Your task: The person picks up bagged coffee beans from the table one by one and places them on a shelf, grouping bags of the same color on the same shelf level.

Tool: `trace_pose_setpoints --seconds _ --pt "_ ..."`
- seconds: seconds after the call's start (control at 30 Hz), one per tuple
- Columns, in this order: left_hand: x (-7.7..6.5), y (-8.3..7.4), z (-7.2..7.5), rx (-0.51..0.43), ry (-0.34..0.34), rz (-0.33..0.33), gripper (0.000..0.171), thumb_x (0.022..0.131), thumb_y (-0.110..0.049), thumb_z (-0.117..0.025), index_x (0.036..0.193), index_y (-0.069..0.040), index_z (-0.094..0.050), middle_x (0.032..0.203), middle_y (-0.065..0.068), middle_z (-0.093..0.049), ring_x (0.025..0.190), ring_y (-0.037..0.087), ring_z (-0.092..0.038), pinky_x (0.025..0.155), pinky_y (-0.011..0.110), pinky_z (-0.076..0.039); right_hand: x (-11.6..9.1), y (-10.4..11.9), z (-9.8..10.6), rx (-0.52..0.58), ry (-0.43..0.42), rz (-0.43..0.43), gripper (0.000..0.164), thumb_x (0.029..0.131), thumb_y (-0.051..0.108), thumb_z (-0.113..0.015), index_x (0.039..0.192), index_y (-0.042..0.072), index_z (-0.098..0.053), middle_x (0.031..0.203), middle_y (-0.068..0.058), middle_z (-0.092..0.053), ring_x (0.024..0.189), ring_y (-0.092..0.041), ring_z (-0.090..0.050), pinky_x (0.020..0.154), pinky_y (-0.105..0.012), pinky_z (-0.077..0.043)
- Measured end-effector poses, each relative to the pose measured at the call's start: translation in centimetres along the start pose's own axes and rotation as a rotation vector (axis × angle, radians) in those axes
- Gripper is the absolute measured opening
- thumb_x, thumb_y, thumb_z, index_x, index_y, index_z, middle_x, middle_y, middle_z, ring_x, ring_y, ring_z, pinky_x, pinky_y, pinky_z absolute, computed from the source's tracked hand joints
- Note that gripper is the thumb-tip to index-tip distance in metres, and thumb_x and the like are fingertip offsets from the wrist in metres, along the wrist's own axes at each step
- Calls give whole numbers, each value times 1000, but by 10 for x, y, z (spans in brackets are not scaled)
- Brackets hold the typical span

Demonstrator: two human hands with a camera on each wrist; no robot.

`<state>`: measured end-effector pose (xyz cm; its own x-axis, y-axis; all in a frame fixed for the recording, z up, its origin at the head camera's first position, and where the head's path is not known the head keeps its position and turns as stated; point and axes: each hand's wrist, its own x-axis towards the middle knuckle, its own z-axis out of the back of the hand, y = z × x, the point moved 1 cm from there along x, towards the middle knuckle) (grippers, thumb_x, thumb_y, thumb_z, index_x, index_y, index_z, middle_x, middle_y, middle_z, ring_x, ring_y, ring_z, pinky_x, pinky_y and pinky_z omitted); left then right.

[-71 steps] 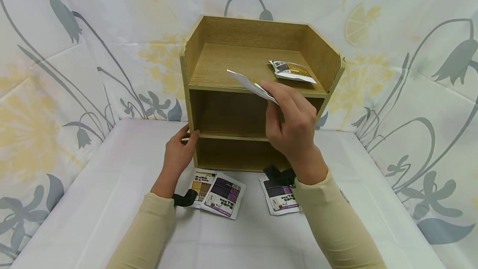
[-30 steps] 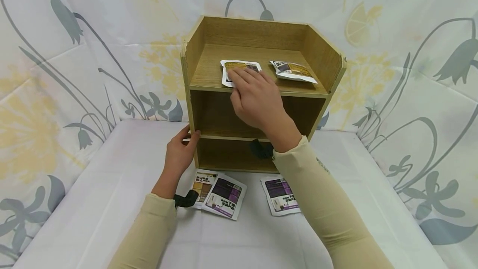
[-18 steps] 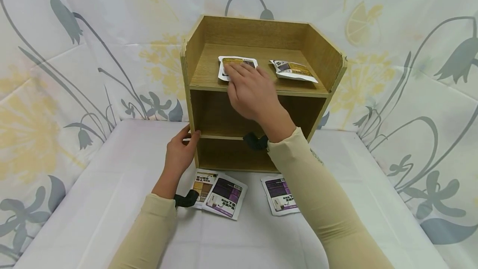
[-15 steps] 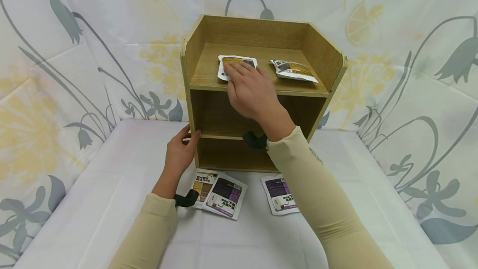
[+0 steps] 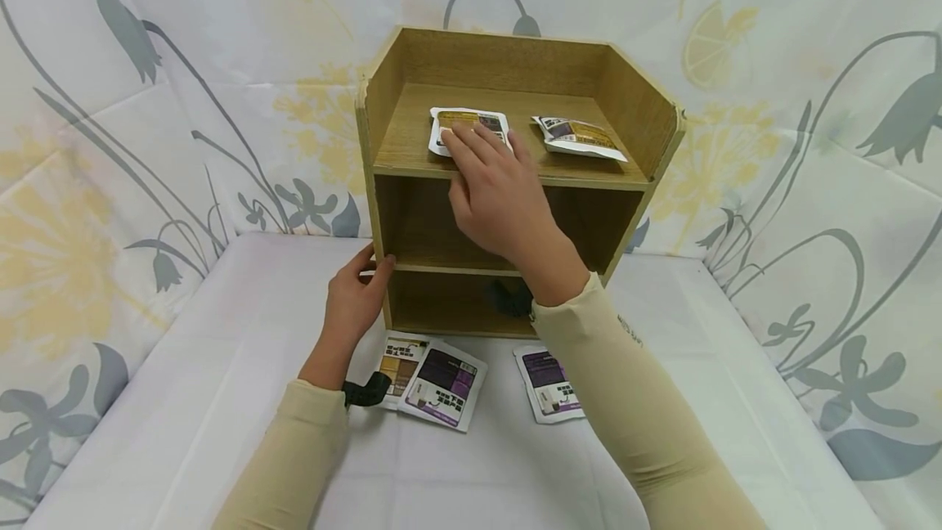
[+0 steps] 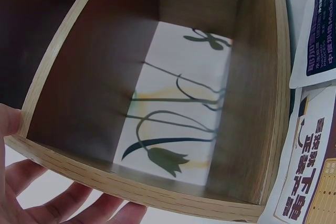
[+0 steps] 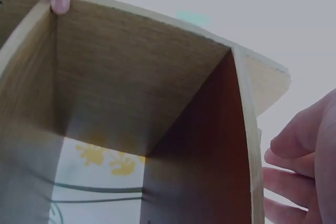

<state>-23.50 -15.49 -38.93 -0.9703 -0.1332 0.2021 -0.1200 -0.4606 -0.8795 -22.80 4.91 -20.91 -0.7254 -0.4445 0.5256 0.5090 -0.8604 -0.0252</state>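
A small wooden shelf [image 5: 508, 182] stands on the white cloth. My left hand [image 5: 353, 297] holds its left side panel, thumb on the front edge where the middle board meets it and fingers spread along the outside in the left wrist view. My right hand [image 5: 500, 195] lies with fairly straight fingers over a white-edged pouch [image 5: 467, 114] with a yellow and dark label, flat on the top board. The fingers hide the pouch's front part. To the right, a similar puffy pouch [image 5: 581, 136] lies near the right side panel.
On the cloth [image 5: 471, 481] before the shelf, a purple-labelled pouch [image 5: 445, 387] overlaps a brown-labelled pouch [image 5: 397, 362]. Another purple-labelled pouch [image 5: 546, 383] lies partly under my right forearm. The lower compartments show the floral curtain through their open back. Raised panels border the top board.
My right hand has brought the pouch onto the top board, left of the other one, and slid it slightly back. Its fingers have since shifted a little forward off it. My left hand stays put.
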Motion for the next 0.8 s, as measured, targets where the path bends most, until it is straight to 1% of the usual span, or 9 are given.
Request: trace_pose_setpoints --seconds 0.13,0.3,0.47,0.67,0.8 --pt "0 1 1 3 0 -1 60 96 -57 -47 147 -25 -44 124 15 -64 107 31 -67 83 49 -56 -11 1 -2 19 -43 21 49 99 23 -43 147 13 -44 152 -6 -43 143 -25 -36 119 -52 -19" --pt "0 1 1 3 4 -2 60 96 -58 -46 147 -25 -44 124 15 -64 107 31 -67 83 49 -56 -28 2 -5 78 -127 57 48 96 19 -48 143 11 -49 148 -8 -47 141 -28 -38 118 -52 -21" --pt "0 0 1 9 5 -11 61 96 -57 -46 147 -24 -44 124 15 -63 108 32 -66 84 49 -56 -46 4 -11 140 -198 97 46 94 16 -50 140 9 -52 144 -10 -50 140 -29 -39 119 -51 -22" --pt "0 -1 1 7 8 -7 61 96 -57 -47 147 -24 -44 124 15 -63 108 31 -66 85 49 -56 -67 10 -21 200 -238 165 47 91 16 -57 137 6 -55 141 -13 -53 139 -31 -41 117 -52 -26" --pt "0 0 1 4 11 -3 61 96 -57 -47 147 -24 -44 124 15 -63 109 31 -66 85 49 -56 -79 14 -29 223 -231 178 48 89 17 -60 136 6 -55 140 -13 -54 139 -31 -42 117 -51 -28"
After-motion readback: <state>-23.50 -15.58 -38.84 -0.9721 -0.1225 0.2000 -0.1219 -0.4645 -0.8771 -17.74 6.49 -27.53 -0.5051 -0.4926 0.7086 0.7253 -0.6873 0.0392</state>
